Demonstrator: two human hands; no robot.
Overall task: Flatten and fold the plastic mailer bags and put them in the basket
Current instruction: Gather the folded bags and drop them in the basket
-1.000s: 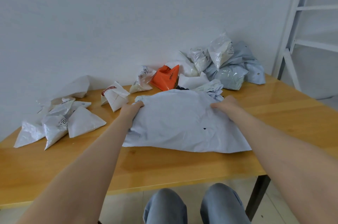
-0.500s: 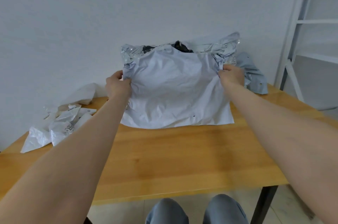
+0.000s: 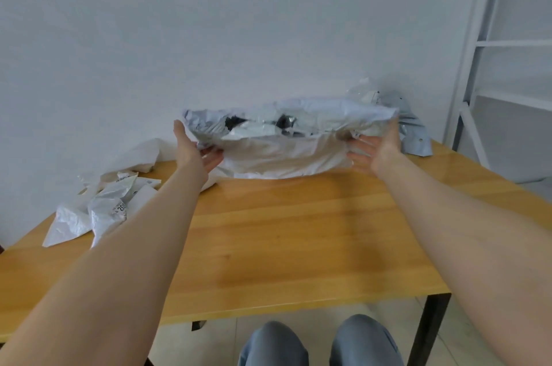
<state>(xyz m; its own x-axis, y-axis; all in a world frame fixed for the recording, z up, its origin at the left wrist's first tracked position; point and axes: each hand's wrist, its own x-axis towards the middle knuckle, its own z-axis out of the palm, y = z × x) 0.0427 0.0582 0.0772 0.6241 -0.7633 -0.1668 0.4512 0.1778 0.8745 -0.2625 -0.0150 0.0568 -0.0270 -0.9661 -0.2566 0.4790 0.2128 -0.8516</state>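
At about 9 o'clock on the wooden table (image 3: 283, 246) we see a heap of crumpled white bags (image 3: 101, 210), some with printed labels, near the wall. Next we come to the left hand (image 3: 195, 153). Its thumb points up and its fingers reach out fairly straight beneath the left end of the large white mailer bag (image 3: 283, 153), so we read it as spread and supporting, not clenched. The bag hangs toward 12 o'clock, above the table's far side, stretched wide between the 2 hands, with its torn silvery mouth on top. Its lower edge is close to the wood, but we cannot tell whether it touches. The right hand (image 3: 378, 150) mirrors the left, thumb raised against the bag's right end, fingers splayed and straight at its front. Behind it, at 1 o'clock, lie grey bags (image 3: 413, 135), and at 3 o'clock stands a white metal frame (image 3: 513, 43).
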